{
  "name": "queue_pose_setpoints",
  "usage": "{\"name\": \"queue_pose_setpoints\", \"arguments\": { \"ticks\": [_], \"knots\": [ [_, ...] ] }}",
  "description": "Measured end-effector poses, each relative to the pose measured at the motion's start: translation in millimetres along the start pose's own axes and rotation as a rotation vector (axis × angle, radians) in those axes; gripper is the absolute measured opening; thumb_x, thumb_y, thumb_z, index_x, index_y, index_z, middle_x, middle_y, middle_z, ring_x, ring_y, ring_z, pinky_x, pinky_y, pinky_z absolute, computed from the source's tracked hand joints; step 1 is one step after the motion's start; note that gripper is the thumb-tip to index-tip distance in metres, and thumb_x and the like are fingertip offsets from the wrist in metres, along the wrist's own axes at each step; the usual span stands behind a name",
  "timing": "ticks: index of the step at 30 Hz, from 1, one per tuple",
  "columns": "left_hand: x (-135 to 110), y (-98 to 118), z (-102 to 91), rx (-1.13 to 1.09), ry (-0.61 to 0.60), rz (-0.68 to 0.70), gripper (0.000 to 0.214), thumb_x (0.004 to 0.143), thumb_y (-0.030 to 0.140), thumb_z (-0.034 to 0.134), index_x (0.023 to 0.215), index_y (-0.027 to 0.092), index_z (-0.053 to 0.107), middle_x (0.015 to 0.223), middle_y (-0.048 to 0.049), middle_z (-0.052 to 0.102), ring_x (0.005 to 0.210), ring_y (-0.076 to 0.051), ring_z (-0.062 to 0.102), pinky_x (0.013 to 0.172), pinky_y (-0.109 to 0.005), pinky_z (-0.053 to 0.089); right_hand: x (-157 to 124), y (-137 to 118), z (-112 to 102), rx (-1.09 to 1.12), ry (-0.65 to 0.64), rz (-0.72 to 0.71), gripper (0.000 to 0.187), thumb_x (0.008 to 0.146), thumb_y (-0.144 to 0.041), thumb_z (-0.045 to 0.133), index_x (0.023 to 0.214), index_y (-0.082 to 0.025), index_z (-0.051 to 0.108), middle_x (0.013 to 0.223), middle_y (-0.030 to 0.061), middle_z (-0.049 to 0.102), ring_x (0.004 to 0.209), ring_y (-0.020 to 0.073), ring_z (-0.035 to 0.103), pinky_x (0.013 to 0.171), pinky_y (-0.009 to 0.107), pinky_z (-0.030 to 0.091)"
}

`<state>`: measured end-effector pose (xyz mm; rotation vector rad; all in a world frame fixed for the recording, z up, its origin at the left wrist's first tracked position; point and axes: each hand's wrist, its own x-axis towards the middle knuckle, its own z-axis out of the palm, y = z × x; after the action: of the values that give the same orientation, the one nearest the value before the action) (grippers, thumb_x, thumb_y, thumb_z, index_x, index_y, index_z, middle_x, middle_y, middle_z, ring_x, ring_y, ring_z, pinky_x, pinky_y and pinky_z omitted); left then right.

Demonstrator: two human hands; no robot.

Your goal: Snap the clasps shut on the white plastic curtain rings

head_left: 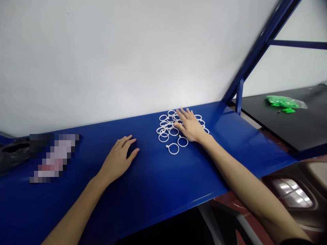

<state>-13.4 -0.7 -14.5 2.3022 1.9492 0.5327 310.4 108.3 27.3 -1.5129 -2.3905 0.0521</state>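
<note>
White curtain rings (173,148), each with a small eyelet on its rim, lie in a loose, overlapping cluster on the blue shelf (153,180). My right hand (190,126) rests over the right part of this cluster, palm down with its fingers spread, and hides some of the rings. Whether any ring is under its palm I cannot see. Left of the rings, apart from them, my left hand (119,156) lies palm down on the blue surface. Its fingers are stretched out and a little apart, with nothing in them.
A black plastic bag (15,154) and a pixelated flat item (56,158) lie at the left. Behind the shelf stands a pale wall (114,61). Blue frame posts (239,97) rise at the right. Beyond them, a black table (288,126) bears a clear bag of green pieces (283,101).
</note>
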Motion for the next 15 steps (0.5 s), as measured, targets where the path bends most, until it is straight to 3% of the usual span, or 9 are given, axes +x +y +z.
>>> {"name": "queue_pose_setpoints", "arguments": {
  "ticks": [3, 6, 11, 15],
  "knots": [
    [0, 1, -0.6, -0.005, -0.005, -0.002, 0.055, 0.098, 0.057, 0.039, 0.135, 0.021, 0.058, 0.151, -0.0109, 0.051, 0.144, -0.032, 0.041, 0.120, -0.055, 0.034, -2, -2, -10, 0.015, 0.162, 0.026, 0.072, 0.103, -0.060, 0.021, 0.154, -0.012, 0.039, 0.154, 0.0160, 0.046, 0.146, 0.0344, 0.035, 0.120, 0.053, 0.030],
    [0, 2, -1.3, -0.006, -0.008, -0.008, 0.056, 0.098, 0.057, 0.038, 0.135, 0.021, 0.058, 0.151, -0.0109, 0.051, 0.144, -0.032, 0.041, 0.120, -0.055, 0.034, -9, -10, -18, 0.086, 0.188, -0.084, 0.059, 0.105, -0.054, 0.026, 0.135, -0.015, 0.060, 0.131, 0.0138, 0.063, 0.123, 0.0306, 0.054, 0.109, 0.046, 0.042],
    [0, 4, -2.9, 0.002, -0.017, -0.008, 0.054, 0.098, 0.055, 0.040, 0.136, 0.020, 0.058, 0.152, -0.0107, 0.051, 0.144, -0.032, 0.042, 0.120, -0.055, 0.034, -23, -32, -27, 0.169, -0.066, -0.403, 0.035, 0.099, -0.048, 0.052, 0.096, -0.020, 0.073, 0.099, 0.0077, 0.069, 0.097, 0.0249, 0.058, 0.094, 0.040, 0.045],
    [0, 6, -5.0, 0.006, -0.038, -0.010, 0.056, 0.099, 0.055, 0.038, 0.138, 0.019, 0.056, 0.153, -0.0111, 0.049, 0.144, -0.031, 0.041, 0.122, -0.054, 0.031, -31, -36, -34, 0.172, -0.223, -0.486, 0.027, 0.082, -0.046, 0.078, 0.090, -0.021, 0.075, 0.104, 0.0064, 0.067, 0.098, 0.0248, 0.056, 0.093, 0.040, 0.045]
  ]
}}
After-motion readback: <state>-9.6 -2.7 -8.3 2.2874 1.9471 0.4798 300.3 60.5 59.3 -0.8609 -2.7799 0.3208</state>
